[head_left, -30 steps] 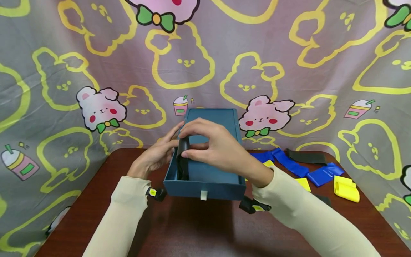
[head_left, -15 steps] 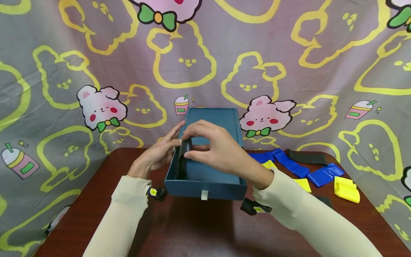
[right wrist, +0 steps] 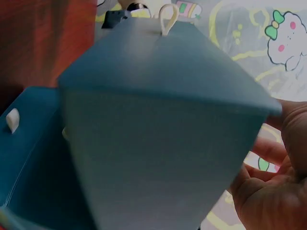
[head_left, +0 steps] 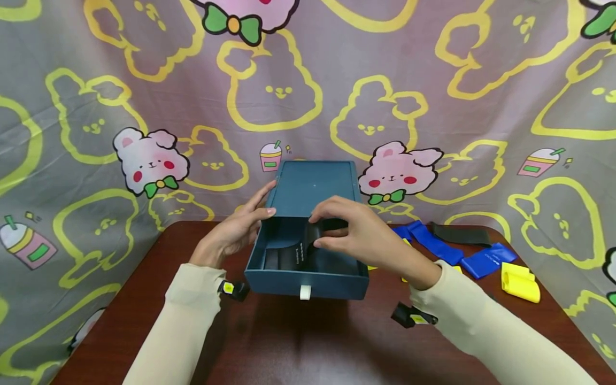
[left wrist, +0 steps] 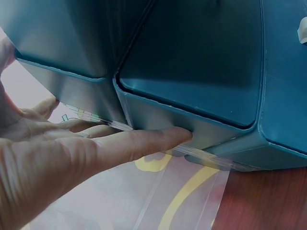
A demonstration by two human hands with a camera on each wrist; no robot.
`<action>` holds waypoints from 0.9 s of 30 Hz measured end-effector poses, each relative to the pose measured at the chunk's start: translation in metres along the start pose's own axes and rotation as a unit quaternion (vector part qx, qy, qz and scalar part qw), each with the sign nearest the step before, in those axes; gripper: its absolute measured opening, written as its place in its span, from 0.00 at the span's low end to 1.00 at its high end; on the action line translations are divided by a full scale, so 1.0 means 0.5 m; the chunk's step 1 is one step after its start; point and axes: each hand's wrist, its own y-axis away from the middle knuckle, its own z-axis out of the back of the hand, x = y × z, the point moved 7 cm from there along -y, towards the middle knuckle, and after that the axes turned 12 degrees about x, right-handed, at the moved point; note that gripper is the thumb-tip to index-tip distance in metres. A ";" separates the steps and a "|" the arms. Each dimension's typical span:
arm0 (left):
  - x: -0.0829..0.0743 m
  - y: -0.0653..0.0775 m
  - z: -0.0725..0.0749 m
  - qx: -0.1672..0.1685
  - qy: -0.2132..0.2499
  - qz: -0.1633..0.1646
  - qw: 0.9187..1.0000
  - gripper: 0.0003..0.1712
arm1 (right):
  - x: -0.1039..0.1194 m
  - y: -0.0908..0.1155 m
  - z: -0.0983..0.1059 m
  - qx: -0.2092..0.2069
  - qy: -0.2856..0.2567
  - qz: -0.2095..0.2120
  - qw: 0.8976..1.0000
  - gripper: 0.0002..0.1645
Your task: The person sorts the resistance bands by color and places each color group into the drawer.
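A blue drawer box [head_left: 308, 286] with its drawer pulled out stands above the table. Inside the drawer is a black flat exercise band [head_left: 284, 258], partly lying down, with white lettering. My right hand [head_left: 358, 230] pinches an upright black part of it near the drawer's middle; whether it is one band or two I cannot tell. My left hand [head_left: 236, 230] rests along the box's left side, fingers straight, thumb near the top edge. In the left wrist view, its fingers lie against the blue side wall [left wrist: 158, 112]. The drawer wall hides the band in the right wrist view.
To the right on the brown table [head_left: 144, 299] lie a blue band [head_left: 488, 261], another blue strip [head_left: 435, 243], a black band [head_left: 459, 235] and a rolled yellow band [head_left: 520, 283]. A white pull tab [head_left: 305, 292] sticks out of the drawer front. A patterned curtain [head_left: 308, 96] hangs behind.
My right hand has moved from the drawer's left side to its middle. Black band with lettering now shows lying at the drawer's left. The left hand has stayed in place.
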 end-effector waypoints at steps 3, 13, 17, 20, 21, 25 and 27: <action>0.000 -0.001 0.000 0.000 -0.002 -0.002 1.000 0.42 | -0.014 0.010 0.002 0.007 0.016 -0.006 1.000 0.20; 0.002 -0.001 0.002 -0.006 -0.011 0.002 1.000 0.42 | -0.039 0.031 -0.012 0.041 0.118 -0.016 0.992 0.19; 0.004 0.000 0.001 -0.005 -0.014 0.002 1.000 0.43 | -0.035 0.032 -0.021 0.050 0.174 -0.017 0.983 0.19; 0.003 0.000 0.000 -0.004 -0.013 0.002 1.000 0.43 | -0.032 0.034 -0.025 0.050 0.203 -0.017 0.978 0.19; 0.002 0.000 -0.001 -0.003 -0.013 0.001 1.000 0.43 | -0.031 0.035 -0.025 0.048 0.207 -0.016 0.977 0.19; -0.001 0.000 -0.001 -0.001 -0.015 0.000 1.000 0.43 | -0.027 0.042 -0.021 0.036 0.204 -0.014 0.978 0.18; -0.003 0.001 -0.001 0.000 -0.017 -0.001 1.000 0.43 | -0.026 0.049 -0.016 0.028 0.192 -0.012 0.981 0.18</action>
